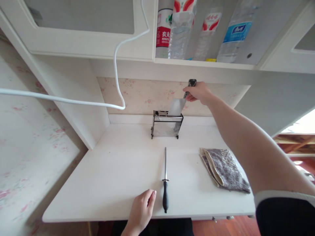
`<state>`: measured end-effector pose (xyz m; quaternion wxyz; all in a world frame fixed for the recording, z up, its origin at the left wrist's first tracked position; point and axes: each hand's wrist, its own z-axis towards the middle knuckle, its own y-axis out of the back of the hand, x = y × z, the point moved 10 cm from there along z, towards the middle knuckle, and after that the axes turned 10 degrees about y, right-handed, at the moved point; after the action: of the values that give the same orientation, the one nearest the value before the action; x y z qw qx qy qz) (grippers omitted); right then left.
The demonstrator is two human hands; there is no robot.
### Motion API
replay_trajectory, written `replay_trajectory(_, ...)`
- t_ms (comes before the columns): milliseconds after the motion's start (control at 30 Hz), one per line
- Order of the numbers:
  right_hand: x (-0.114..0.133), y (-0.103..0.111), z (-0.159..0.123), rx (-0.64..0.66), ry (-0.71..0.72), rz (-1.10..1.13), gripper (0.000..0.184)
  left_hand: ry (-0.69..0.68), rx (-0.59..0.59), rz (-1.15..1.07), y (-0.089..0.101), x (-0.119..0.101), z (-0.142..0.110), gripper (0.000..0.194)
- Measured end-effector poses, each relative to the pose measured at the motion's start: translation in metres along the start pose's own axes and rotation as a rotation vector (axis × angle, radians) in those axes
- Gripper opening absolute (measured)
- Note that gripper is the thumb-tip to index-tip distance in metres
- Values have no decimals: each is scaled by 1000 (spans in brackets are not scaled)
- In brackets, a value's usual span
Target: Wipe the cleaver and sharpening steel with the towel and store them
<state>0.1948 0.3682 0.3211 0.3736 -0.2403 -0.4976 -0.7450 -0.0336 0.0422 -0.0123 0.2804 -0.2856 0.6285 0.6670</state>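
My right hand (199,92) is stretched out to the back of the white desk (118,170), closed round the dark handle of a cleaver (177,106). The cleaver's broad blade stands partly inside a metal knife rack (166,124) against the back wall. My left hand (142,208) rests on the desk's front edge with its fingers loosely together, holding nothing. Just right of that hand lies a sharpening steel (165,178), black handle toward me, rod pointing at the rack.
A folded patterned cloth (225,168) lies on the desk at the right. A white cable (118,82) hangs from the cabinet above. Several plastic bottles (182,29) stand on the shelf overhead. Floral-papered panels close in the left side.
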Motion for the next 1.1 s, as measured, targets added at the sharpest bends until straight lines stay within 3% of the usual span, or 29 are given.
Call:
replay_trajectory(200, -29, -38, 0, 112, -60, -134, 19, -8, -25, 34, -1, 0, 0, 33)
replay_trajectory(467, -81, -79, -24, 172, -136, -96, 22, -39, -42, 95, -7, 2, 1, 34)
replay_trajectory(800, -101, -92, -30, 188, -161, -28, 30, -56, -66, 164, -9, -1, 1, 32)
replay_trajectory(1033, -111, -91, -45, 195, -135, 10, 62, -66, -31, 154, -8, -5, -1, 30)
replay_trajectory(1100, -120, -87, -59, 168, -118, -8, 63, -70, -25, 146, -9, -6, -1, 29)
